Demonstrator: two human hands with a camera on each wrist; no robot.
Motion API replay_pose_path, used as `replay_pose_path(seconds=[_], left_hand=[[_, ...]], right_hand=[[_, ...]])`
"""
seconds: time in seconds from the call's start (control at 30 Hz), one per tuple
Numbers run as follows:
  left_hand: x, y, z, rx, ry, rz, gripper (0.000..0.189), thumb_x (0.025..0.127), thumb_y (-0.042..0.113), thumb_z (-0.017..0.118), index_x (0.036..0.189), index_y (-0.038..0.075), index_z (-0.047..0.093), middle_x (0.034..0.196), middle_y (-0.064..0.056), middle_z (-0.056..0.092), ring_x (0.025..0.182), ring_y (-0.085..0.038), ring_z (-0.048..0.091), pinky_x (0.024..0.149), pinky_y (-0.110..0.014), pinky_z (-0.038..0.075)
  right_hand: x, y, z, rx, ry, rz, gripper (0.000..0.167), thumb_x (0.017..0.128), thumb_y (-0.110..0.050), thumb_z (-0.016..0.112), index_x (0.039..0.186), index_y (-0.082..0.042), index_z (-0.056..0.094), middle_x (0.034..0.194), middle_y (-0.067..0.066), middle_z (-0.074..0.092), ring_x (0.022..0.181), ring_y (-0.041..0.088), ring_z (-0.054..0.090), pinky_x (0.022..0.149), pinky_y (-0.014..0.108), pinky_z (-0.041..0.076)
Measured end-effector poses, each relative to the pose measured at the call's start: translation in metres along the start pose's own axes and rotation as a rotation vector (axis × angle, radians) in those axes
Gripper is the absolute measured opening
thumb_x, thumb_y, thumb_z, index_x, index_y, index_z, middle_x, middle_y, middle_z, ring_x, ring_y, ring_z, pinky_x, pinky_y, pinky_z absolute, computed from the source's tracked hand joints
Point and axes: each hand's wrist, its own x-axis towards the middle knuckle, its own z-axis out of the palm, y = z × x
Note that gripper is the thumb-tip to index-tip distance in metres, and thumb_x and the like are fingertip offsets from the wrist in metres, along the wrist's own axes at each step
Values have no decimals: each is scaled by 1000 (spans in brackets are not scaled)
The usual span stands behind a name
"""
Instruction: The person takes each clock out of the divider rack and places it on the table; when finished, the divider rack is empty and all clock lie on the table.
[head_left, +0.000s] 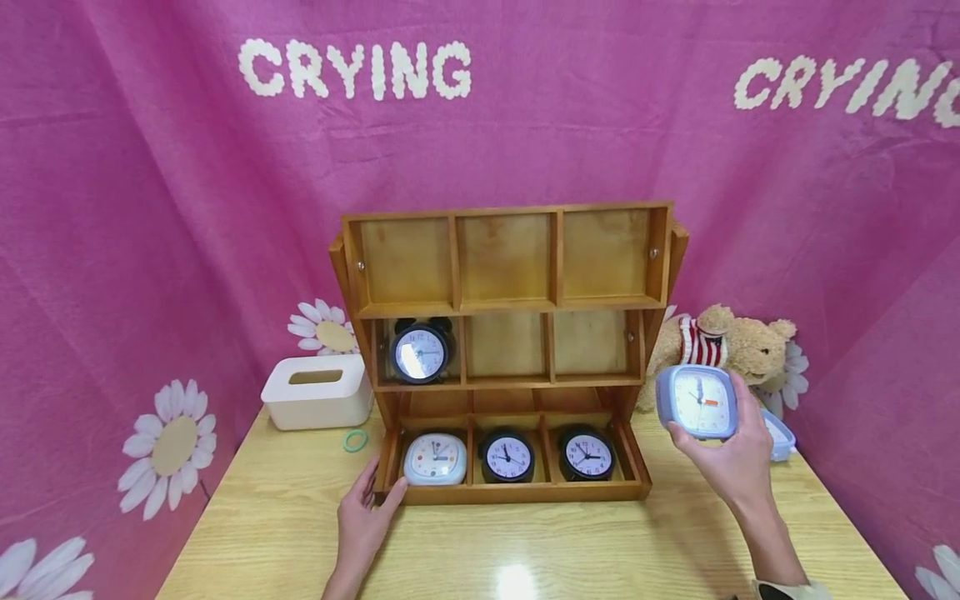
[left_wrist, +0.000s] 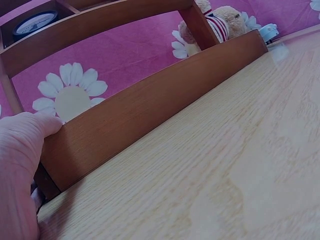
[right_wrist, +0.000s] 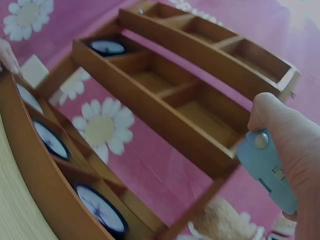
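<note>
My right hand [head_left: 731,454] holds a blue square alarm clock [head_left: 699,402] up in the air, right of the wooden shelf [head_left: 517,493], its white dial toward me. In the right wrist view the edge of that clock shows, with the thumb over it. My left hand [head_left: 365,510] grips the shelf's front left corner, thumb on the front board and fingers round the side. The bottom row has a light blue clock [head_left: 435,460] at left, a black clock [head_left: 507,457] in the middle and another black clock [head_left: 587,454] at right. A black twin-bell clock [head_left: 420,353] stands in the middle row's left compartment.
A white tissue box [head_left: 317,393] and a green ring [head_left: 355,440] are left of the shelf. At the right sit a teddy bear [head_left: 753,348] in a striped shirt and another blue item [head_left: 780,435], partly behind my right hand. A pink cloth [head_left: 525,117] hangs behind the table [head_left: 570,550].
</note>
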Motion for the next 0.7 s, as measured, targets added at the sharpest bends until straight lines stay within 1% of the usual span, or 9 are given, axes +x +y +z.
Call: replay_pose_path(seconds=[0.07, 0.17, 0.2, 0.27, 0.3, 0.37, 0.47, 0.57, 0.7], left_hand=[[0, 0, -1, -3, 1, -3, 68, 90, 19, 84, 147, -4, 55, 146, -29, 57, 138, -42, 53, 116, -49, 39], [-1, -1, -1, -9, 4, -6, 69, 89, 18, 84, 147, -4, 55, 145, -30, 56, 138, -42, 53, 116, -49, 39], [0, 0, -1, -11, 5, -7, 68, 89, 18, 84, 147, -4, 55, 145, -30, 56, 138, -42, 53, 116, -49, 39], [0, 0, -1, -15, 6, -9, 68, 89, 17, 84, 147, -4, 55, 145, -30, 57, 137, -41, 53, 116, -49, 39], [0, 0, -1, -16, 7, -9, 68, 89, 17, 84, 147, -5, 55, 145, -30, 57, 137, -41, 53, 116, -49, 39], [1, 0, -1, -21, 4, -8, 68, 89, 17, 84, 147, -5, 55, 145, -29, 57, 137, -40, 54, 116, -48, 39], [1, 0, 0, -24, 0, -5, 68, 90, 17, 84, 147, -4, 55, 145, -29, 57, 137, -40, 53, 116, -48, 39], [1, 0, 0, -22, -4, -5, 68, 90, 17, 84, 147, -4, 55, 145, -29, 57, 138, -40, 53, 116, -48, 39], [-1, 1, 0, -23, -8, -15, 68, 90, 18, 84, 148, -3, 55, 146, -28, 57, 139, -39, 52, 117, -48, 38]], right_hand=[[2, 9, -4, -22, -8, 32, 110, 62, -10, 91, 160, -8, 40, 149, 28, 52, 127, 42, 50, 105, 20, 34], [5, 22, -7, -54, -29, 70, 111, 64, -12, 91, 161, -9, 37, 150, 30, 51, 130, 45, 50, 111, 41, 39], [6, 26, -8, -60, -40, 83, 111, 65, -13, 91, 162, -9, 36, 151, 30, 50, 131, 46, 49, 111, 50, 39], [8, 34, -9, -82, -59, 102, 112, 66, -15, 90, 163, -9, 34, 152, 31, 48, 132, 50, 48, 108, 63, 38], [9, 38, -9, -84, -68, 107, 112, 66, -16, 90, 163, -8, 34, 152, 33, 47, 133, 52, 47, 108, 66, 37], [10, 45, -8, -89, -80, 118, 111, 67, -16, 89, 162, -6, 34, 150, 35, 48, 132, 53, 47, 107, 67, 37], [10, 56, -7, -100, -101, 135, 110, 68, -16, 89, 161, -2, 34, 150, 37, 47, 132, 53, 47, 108, 64, 38], [8, 68, -7, -114, -156, 171, 111, 70, -17, 89, 162, 0, 29, 152, 37, 44, 131, 52, 46, 107, 66, 39], [4, 87, -4, -134, -236, 193, 112, 73, -18, 87, 163, 3, 23, 155, 39, 39, 133, 57, 44, 106, 71, 38]])
